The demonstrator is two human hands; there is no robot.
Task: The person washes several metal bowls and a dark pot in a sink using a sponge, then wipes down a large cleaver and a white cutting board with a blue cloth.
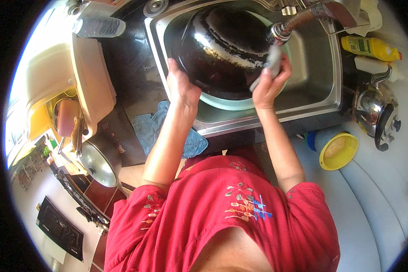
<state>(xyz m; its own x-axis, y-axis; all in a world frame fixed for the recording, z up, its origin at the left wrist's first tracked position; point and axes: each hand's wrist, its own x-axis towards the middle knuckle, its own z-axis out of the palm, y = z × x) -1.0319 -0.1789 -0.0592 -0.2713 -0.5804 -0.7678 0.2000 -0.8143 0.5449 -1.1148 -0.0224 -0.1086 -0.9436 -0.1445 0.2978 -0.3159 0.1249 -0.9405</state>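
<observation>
A large dark metal pan, likely a wok, lies bottom up in a mint-green basin inside the stainless steel sink. My left hand holds the pan's left edge, thumb up, its other fingers mostly hidden. At the pan's right side, my right hand grips a greyish-white cloth or pad, blurred, against or close to the pan. Just above this hand is the tap's spout; whether water runs is hard to tell.
A blue cloth drapes over the counter's front edge. Left of the sink stand a cream dish rack and a plastic bottle. On the right are a yellow bottle, a steel kettle and a yellow bowl.
</observation>
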